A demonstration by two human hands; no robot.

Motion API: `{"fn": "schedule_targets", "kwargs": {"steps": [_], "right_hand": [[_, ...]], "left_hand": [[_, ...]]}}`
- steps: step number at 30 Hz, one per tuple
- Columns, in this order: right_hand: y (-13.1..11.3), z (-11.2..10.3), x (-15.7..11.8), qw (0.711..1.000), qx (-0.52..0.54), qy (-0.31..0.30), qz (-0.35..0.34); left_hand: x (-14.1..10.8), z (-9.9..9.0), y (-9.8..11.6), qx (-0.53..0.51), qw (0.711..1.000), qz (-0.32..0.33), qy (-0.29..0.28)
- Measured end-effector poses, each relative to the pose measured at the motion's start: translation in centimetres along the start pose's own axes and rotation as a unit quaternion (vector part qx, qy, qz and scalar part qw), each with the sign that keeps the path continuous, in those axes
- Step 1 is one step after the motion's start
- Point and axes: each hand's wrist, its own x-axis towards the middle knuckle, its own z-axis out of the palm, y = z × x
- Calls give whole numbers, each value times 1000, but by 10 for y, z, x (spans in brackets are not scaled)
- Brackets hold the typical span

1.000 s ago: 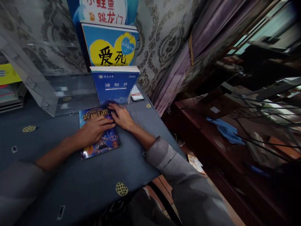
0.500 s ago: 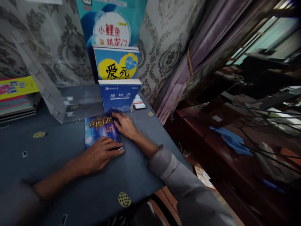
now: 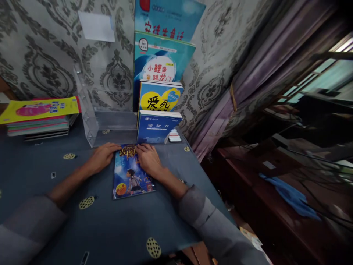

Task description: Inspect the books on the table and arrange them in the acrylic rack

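A thin blue paperback book [image 3: 128, 169] with gold lettering and a running cartoon figure lies face up on the table, just in front of a clear display stand [image 3: 116, 119]. My left hand [image 3: 103, 158] is at the book's upper left corner, fingers stretched out toward its top edge. Resting over the upper right part of the cover is my right hand [image 3: 149, 159], fingers extended, covering some of the title. Behind it, a blue booklet [image 3: 157, 129] stands in the stand's front tier. A yellow-and-blue book [image 3: 158, 97] and teal books [image 3: 165, 53] rise in tiers behind.
A stack of books [image 3: 41, 117], topped by a yellow one, sits at the back left. Patterned wallpaper and a purple curtain [image 3: 220, 110] border the table [image 3: 116, 228]. To the right, a dark red cabinet [image 3: 248, 180] holds a blue cloth [image 3: 289, 195] and cables.
My left hand has moved from the book's lower edge to its upper left corner, uncovering the cover's lower part. My right hand stays at the upper right. The view has shifted left and up.
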Motion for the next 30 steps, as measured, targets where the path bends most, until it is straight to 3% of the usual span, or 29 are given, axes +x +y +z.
{"fn": "schedule_targets", "kwargs": {"steps": [8,16,23,30], "right_hand": [[-49,7,12,995,28,-9,-100],[-79,13,-31,982,27,-3,-187],[-90,17,-57,989,24,21,-142],[-66,20,-76,989,98,75,-79]], "left_hand": [[-1,-2,-9,-62,998,0,6],[0,-1,-2,-35,999,-1,2],[-3,2,5,-3,1000,5,2],[-6,9,1,23,1000,8,10]]}}
